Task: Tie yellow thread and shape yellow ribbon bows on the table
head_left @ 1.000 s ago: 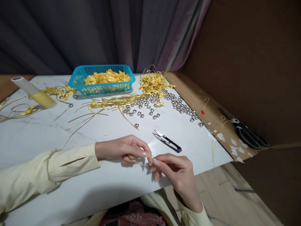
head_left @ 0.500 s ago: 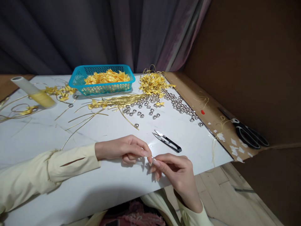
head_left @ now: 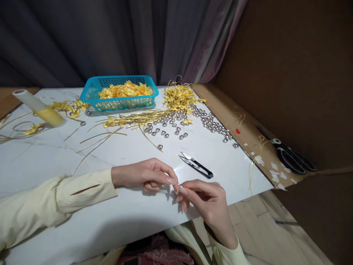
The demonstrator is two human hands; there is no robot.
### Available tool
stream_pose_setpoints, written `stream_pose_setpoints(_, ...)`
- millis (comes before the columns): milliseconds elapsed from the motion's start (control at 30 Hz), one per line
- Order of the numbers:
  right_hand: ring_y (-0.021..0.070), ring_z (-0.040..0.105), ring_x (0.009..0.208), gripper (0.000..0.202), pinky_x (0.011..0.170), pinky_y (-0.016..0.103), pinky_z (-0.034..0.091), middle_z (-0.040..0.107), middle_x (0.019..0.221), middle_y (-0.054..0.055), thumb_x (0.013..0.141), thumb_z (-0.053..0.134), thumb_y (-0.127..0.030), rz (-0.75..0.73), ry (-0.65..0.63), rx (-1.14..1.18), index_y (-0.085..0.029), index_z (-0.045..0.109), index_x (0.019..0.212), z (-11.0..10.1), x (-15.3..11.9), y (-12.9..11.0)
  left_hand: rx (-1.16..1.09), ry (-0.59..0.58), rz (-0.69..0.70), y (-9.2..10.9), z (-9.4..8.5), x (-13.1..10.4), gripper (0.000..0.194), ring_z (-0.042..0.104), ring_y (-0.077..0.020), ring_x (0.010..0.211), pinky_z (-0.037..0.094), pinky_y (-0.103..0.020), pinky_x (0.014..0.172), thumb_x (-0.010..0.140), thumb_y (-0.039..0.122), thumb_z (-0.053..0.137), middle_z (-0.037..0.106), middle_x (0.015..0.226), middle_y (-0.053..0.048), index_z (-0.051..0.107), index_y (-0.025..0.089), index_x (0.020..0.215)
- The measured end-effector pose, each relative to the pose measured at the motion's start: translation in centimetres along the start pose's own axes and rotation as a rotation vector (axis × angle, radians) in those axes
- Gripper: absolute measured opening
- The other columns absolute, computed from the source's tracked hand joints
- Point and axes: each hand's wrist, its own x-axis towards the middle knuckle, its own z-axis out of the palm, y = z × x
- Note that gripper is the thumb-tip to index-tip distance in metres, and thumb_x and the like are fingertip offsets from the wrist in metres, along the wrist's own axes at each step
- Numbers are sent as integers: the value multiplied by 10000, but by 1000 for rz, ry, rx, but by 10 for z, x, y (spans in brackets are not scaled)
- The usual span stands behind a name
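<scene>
My left hand (head_left: 157, 176) and my right hand (head_left: 205, 197) meet fingertip to fingertip over the near edge of the white tabletop (head_left: 132, 217). Both are closed in a pinch. A tiny sliver of something thin shows between the fingertips, too small to name. Just beyond my right hand lies a pair of thread snips (head_left: 196, 165), blades apart, pointing away to the left. Farther back are scattered silver beads (head_left: 215, 125), a bundle of gold cords (head_left: 143, 117) and a heap of yellow ribbon bows (head_left: 179, 97) with cord loops.
A blue plastic basket (head_left: 93, 99) of yellow ribbon pieces stands at the back. A translucent tube (head_left: 41, 108) leans at the left near corded bows (head_left: 33, 129). Black-handled scissors (head_left: 292, 156) and paper scraps (head_left: 275, 173) lie on the cardboard at right. A curtain (head_left: 110, 36) hangs behind.
</scene>
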Motion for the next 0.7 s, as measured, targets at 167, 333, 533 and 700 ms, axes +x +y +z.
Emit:
stream_pose_setpoints(167,106,578,433,152,444,196,500,662,592,39,850,635,-229,12,-4,1,-135,712,758,-1,-1,1,11,0,-1,0,0,0,218,134,-44,361,118,-189,378,852,326,620,250,407,124,611,111,887)
stream_pose_setpoints(333,95,555,410,164,425,186,475,647,567,31,845,642,-241,32,-8,-12,-136,713,741,-1,-2,1,17,-11,-2,0,0,0,215,142,-48,361,124,-189,378,854,329,617,253,407,122,615,116,889)
stream_pose_setpoints(533,78,498,385,189,402,176,419,611,526,22,844,641,-265,47,-23,-51,-134,720,734,-2,-1,1,27,-14,-1,1,0,-1,216,156,-49,371,127,-194,382,855,319,620,269,418,118,615,106,890)
stream_pose_setpoints(700,76,485,384,217,401,178,413,614,527,21,857,629,-295,80,-44,-39,-143,725,737,-3,-2,0,29,11,-13,1,1,-1,226,143,-51,376,126,-202,392,852,329,619,248,418,120,614,106,891)
